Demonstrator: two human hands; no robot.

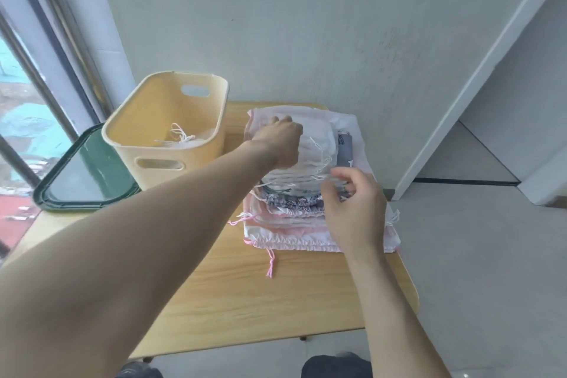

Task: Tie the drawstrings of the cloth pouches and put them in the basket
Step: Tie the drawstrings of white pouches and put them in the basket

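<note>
A stack of cloth pouches [306, 163] lies on the pale wood-grain tabletop [245, 294], just to the right of the basket [167, 129]. The pouches are thin, soft fabric with gathered, ruffled mouths: white ones on top, a purple-patterned one lower down, pink-and-white ones at the bottom, and a grey one showing at the stack's right side. A pink drawstring [270, 264] trails from the bottom pouch onto the wood.

The basket is smooth cream plastic, oblong with rounded corners and slotted handle cut-outs. Inside it lies one white pouch with tied cord [181, 139].

The left hand [280, 144] rests on the top white pouch at the stack's far side, fingers curled down into the fabric. The right hand [352, 205] hovers at the stack's near right edge, its fingers loosely curled; whether they pinch a white cord I cannot tell.

A dark green tray [82, 178] sits left of the basket.
</note>
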